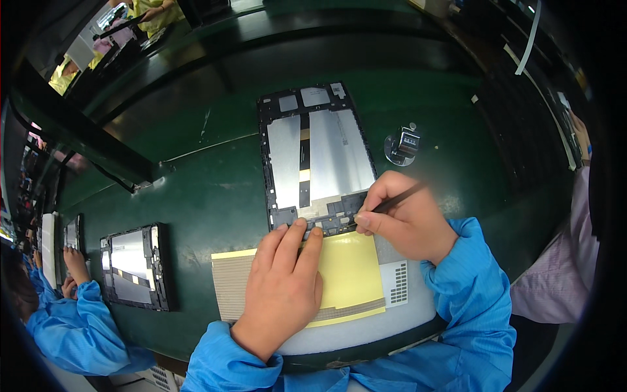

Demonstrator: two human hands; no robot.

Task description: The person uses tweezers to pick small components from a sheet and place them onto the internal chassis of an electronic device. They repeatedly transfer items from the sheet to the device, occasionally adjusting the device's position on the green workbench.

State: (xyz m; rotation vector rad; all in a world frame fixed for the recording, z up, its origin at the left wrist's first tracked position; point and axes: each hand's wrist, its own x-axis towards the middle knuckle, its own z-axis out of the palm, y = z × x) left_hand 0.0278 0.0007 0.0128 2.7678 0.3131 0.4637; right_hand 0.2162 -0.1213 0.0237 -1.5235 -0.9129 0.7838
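An opened tablet frame (pixel 339 157) with silver panels and a black rim lies lengthwise in front of me. My left hand (pixel 285 281) lies flat, fingers stretched out, their tips touching the frame's near edge. In my right hand (pixel 405 219) a thin black stick-like tool (pixel 400 198) is pinched, its back end pointing up and right. The right fingertips are at the frame's near right corner; the tool's tip is hidden by them. Beneath my left hand is a yellow backing sheet (pixel 353 268) with rows of narrow brown-grey strips at its left and lower edges.
A whitish pad (pixel 418 320) and a white sheet with small black rectangles (pixel 396 285) lie under the yellow sheet. A metal tally counter (pixel 405 145) stands right of the frame. Stacked tablet frames (pixel 134 268) sit left, near a co-worker's hand (pixel 77 264). A pink-sleeved person is at right.
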